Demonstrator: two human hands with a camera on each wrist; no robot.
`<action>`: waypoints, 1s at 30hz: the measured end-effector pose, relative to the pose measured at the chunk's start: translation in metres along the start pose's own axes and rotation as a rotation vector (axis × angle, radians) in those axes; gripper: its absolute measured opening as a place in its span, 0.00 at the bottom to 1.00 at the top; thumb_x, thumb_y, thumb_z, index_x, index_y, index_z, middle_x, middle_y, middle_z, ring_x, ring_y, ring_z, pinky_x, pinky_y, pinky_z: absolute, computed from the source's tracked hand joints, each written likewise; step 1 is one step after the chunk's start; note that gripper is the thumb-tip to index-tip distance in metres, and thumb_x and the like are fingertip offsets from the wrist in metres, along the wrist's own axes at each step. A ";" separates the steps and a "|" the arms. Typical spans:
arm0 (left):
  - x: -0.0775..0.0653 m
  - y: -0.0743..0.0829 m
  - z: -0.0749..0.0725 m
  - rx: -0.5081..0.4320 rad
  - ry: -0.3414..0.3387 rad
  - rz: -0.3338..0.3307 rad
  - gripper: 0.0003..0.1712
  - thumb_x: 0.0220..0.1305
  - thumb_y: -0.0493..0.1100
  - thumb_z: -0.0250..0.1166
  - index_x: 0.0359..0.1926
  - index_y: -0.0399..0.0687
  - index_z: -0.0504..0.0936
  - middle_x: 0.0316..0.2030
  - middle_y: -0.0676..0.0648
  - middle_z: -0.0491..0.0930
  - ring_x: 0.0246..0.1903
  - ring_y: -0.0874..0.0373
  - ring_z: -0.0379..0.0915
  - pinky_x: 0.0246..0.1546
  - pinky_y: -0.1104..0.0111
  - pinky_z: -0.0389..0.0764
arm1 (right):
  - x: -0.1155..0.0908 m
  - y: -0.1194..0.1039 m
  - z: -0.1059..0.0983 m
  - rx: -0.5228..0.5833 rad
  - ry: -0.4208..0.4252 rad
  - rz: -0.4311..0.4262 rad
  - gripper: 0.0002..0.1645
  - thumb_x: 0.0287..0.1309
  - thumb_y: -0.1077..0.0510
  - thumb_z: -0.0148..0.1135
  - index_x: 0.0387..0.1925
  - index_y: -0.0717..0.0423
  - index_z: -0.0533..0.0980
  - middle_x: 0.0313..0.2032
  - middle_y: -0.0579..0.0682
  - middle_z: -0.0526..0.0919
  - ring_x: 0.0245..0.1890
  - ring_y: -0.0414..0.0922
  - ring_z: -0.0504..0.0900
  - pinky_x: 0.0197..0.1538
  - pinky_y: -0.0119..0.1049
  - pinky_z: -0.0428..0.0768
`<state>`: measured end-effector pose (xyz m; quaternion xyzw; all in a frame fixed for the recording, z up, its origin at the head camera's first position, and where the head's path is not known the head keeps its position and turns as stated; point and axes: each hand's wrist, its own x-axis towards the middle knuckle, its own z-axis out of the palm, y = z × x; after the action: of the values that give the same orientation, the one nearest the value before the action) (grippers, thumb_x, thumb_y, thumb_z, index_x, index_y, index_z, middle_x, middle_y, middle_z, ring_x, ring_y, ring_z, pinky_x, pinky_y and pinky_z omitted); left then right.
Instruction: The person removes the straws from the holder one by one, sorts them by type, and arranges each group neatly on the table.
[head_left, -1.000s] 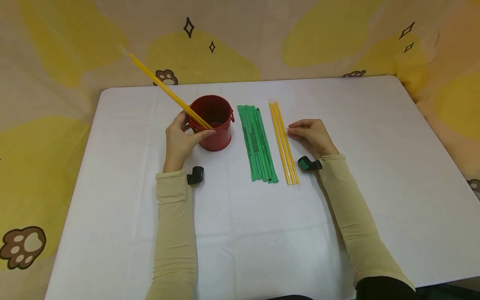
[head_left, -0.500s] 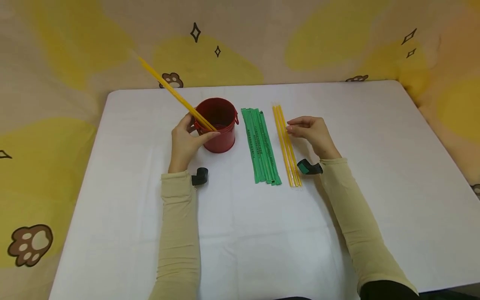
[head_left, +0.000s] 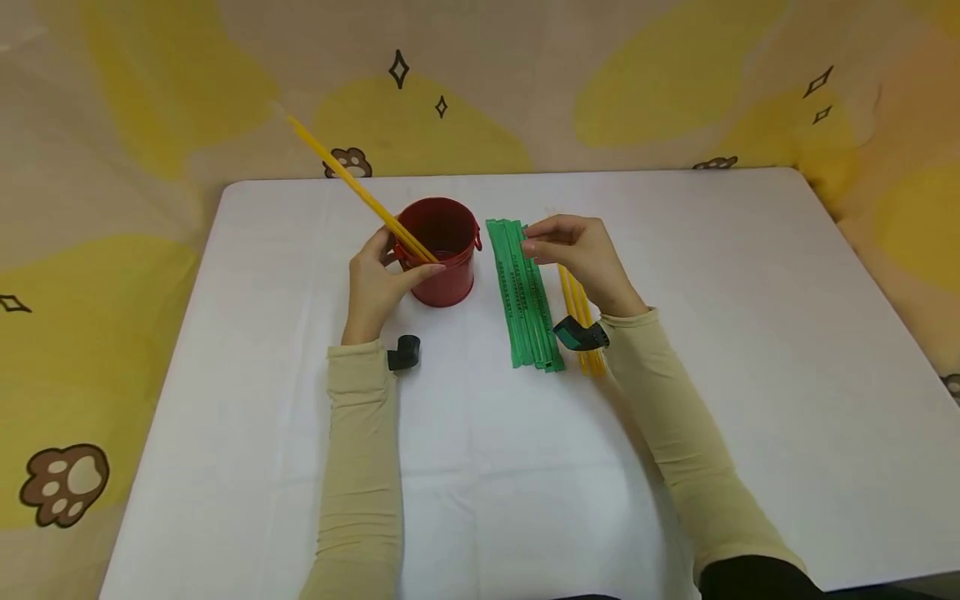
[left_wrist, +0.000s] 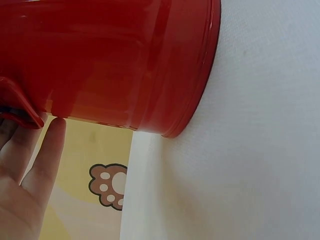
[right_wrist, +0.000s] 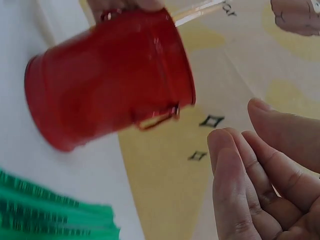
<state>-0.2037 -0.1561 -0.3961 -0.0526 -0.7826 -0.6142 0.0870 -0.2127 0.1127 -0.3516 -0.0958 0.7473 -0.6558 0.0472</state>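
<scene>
My left hand [head_left: 378,279] grips a small red metal bucket [head_left: 450,287] at its near left side, thumb along the rim and fingers around the wall. The left wrist view shows the bucket [left_wrist: 115,60] close up, its base at the white cloth. A few yellow straws [head_left: 341,172] lean out of the bucket to the upper left. My right hand [head_left: 585,254] is over the upper end of a row of green wrapped sticks [head_left: 521,300]. In the right wrist view its thumb [right_wrist: 287,135] stands apart from the fingers, with nothing between them.
Right of the green row lie several yellow straws [head_left: 573,300], partly hidden under the right hand and its wrist camera [head_left: 581,335]. A white-covered table [head_left: 465,467] bears everything. Behind it hangs a patterned yellow and beige cloth [head_left: 660,83].
My right hand has moved left, from beside the yellow straws on the table to above the green sticks. My left hand keeps its hold on the bucket. The head view has shifted slightly.
</scene>
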 end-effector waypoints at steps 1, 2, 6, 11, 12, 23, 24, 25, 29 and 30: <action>0.001 -0.001 0.000 0.000 -0.001 -0.001 0.38 0.47 0.41 0.76 0.61 0.42 0.72 0.55 0.44 0.76 0.56 0.53 0.69 0.59 0.61 0.70 | 0.001 -0.002 0.004 0.001 -0.009 -0.008 0.12 0.53 0.65 0.67 0.39 0.68 0.80 0.34 0.51 0.84 0.34 0.49 0.83 0.43 0.37 0.81; 0.001 -0.001 0.000 -0.001 -0.002 0.000 0.39 0.47 0.41 0.76 0.61 0.42 0.72 0.55 0.44 0.76 0.56 0.53 0.69 0.59 0.61 0.70 | 0.001 -0.004 0.008 0.002 -0.019 -0.013 0.12 0.53 0.65 0.68 0.39 0.68 0.80 0.34 0.51 0.84 0.34 0.48 0.83 0.43 0.37 0.81; 0.000 0.000 0.000 0.009 0.005 0.016 0.38 0.46 0.42 0.76 0.60 0.41 0.73 0.53 0.43 0.76 0.55 0.53 0.70 0.58 0.62 0.71 | 0.004 -0.010 0.023 0.035 -0.065 -0.015 0.13 0.51 0.65 0.69 0.39 0.67 0.80 0.33 0.51 0.85 0.34 0.47 0.83 0.44 0.39 0.81; 0.000 0.001 -0.002 0.011 0.012 0.031 0.38 0.46 0.41 0.77 0.59 0.39 0.74 0.52 0.43 0.77 0.54 0.54 0.71 0.58 0.63 0.71 | 0.007 -0.015 0.043 0.082 -0.111 -0.046 0.13 0.51 0.66 0.68 0.39 0.69 0.80 0.33 0.51 0.85 0.34 0.48 0.84 0.41 0.40 0.81; 0.000 0.001 -0.002 0.010 0.011 0.032 0.38 0.46 0.40 0.76 0.59 0.39 0.73 0.52 0.42 0.77 0.54 0.53 0.71 0.58 0.63 0.71 | 0.008 -0.017 0.047 0.083 -0.117 -0.063 0.14 0.52 0.65 0.68 0.40 0.70 0.79 0.33 0.52 0.85 0.34 0.50 0.83 0.41 0.41 0.81; 0.000 -0.002 0.000 0.021 0.001 0.029 0.37 0.47 0.40 0.76 0.59 0.39 0.73 0.54 0.42 0.76 0.55 0.52 0.70 0.58 0.60 0.71 | 0.027 -0.033 0.087 0.034 -0.150 -0.143 0.13 0.53 0.67 0.66 0.40 0.73 0.78 0.34 0.56 0.84 0.34 0.48 0.83 0.42 0.40 0.82; 0.000 -0.002 0.000 0.021 0.001 0.030 0.37 0.47 0.40 0.76 0.59 0.39 0.73 0.54 0.42 0.76 0.55 0.52 0.70 0.58 0.60 0.71 | 0.029 -0.034 0.090 0.028 -0.153 -0.150 0.13 0.53 0.67 0.66 0.40 0.72 0.78 0.34 0.56 0.84 0.34 0.47 0.83 0.42 0.40 0.82; 0.000 -0.003 0.000 0.021 0.001 0.033 0.37 0.47 0.40 0.76 0.59 0.39 0.73 0.54 0.43 0.76 0.55 0.52 0.70 0.58 0.60 0.71 | 0.031 -0.035 0.092 0.027 -0.157 -0.160 0.12 0.53 0.67 0.66 0.40 0.72 0.79 0.34 0.56 0.84 0.34 0.47 0.83 0.42 0.39 0.82; 0.001 -0.003 -0.001 0.020 0.004 0.051 0.36 0.47 0.40 0.76 0.59 0.38 0.73 0.53 0.42 0.77 0.53 0.52 0.71 0.57 0.61 0.71 | 0.038 -0.037 0.102 0.017 -0.162 -0.167 0.11 0.54 0.67 0.66 0.40 0.70 0.79 0.33 0.56 0.84 0.32 0.47 0.83 0.40 0.41 0.82; 0.001 -0.003 -0.001 0.018 0.006 0.056 0.36 0.47 0.40 0.76 0.58 0.38 0.74 0.53 0.42 0.77 0.53 0.52 0.71 0.57 0.61 0.71 | 0.041 -0.037 0.104 0.016 -0.162 -0.169 0.11 0.54 0.67 0.66 0.39 0.71 0.79 0.33 0.56 0.84 0.32 0.47 0.83 0.40 0.41 0.82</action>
<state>-0.2048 -0.1578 -0.3986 -0.0716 -0.7861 -0.6045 0.1070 -0.2289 -0.0011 -0.3273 -0.2106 0.7253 -0.6534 0.0526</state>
